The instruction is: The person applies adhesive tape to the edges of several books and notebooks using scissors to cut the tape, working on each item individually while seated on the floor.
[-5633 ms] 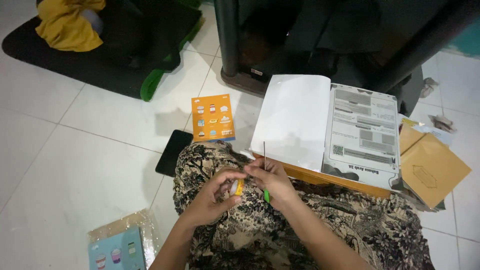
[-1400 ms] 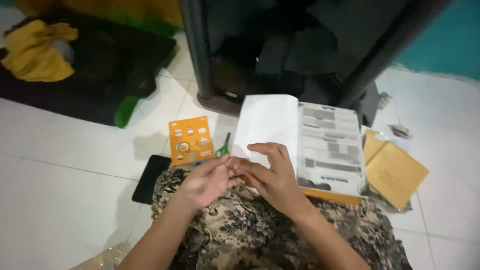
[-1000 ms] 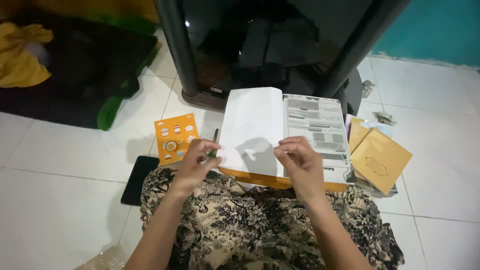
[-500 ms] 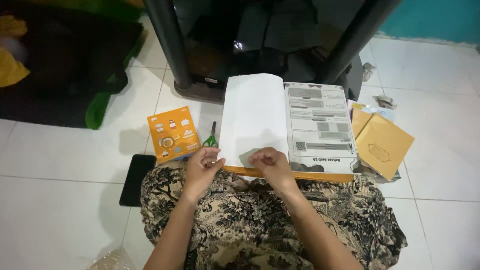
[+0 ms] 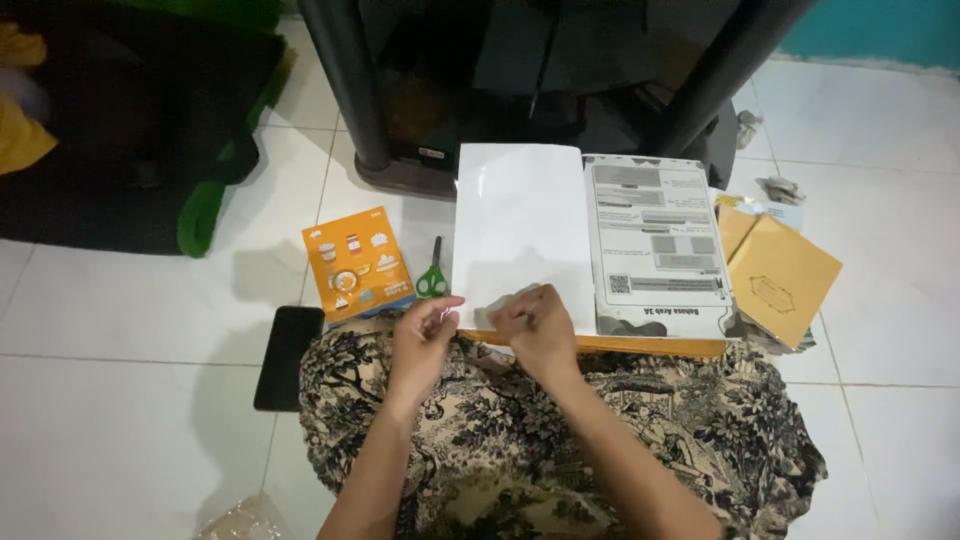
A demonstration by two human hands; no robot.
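Floor: white tiles [image 5: 120,330] are seen, carrying everything; a dark mat [image 5: 110,130] lies at the upper left, and black legs [image 5: 345,85] of a stand rise at the top.
Lap: a patterned cloth [image 5: 640,420] is spread over the knees at the bottom, its far edge touching the book.
Book: an open book [image 5: 520,230] lies on the floor just beyond the lap, with a blank white page on the left, a printed page [image 5: 655,240] on the right and an orange cover edge showing at the near side.
Envelopes: brown envelopes [image 5: 785,280] are stacked just beside the book's right edge.
Card: an orange card [image 5: 355,262] lies near the book's left edge, with a small round thing on it.
Phone: a black phone [image 5: 288,357] lies at the lap's left edge.
Scissors: green scissors [image 5: 432,275] are laid between card and book, untouched.
Right hand: the right hand [image 5: 540,328] is curled, fingertips pressed on the blank page's near edge.
Left hand: the left hand [image 5: 422,338] is pinched, thumb to forefinger, on something too small to tell, just off the page's near left corner.
Progress: judged as just begun; the blank page bears nothing yet, and whatever is pinched is not yet on it.
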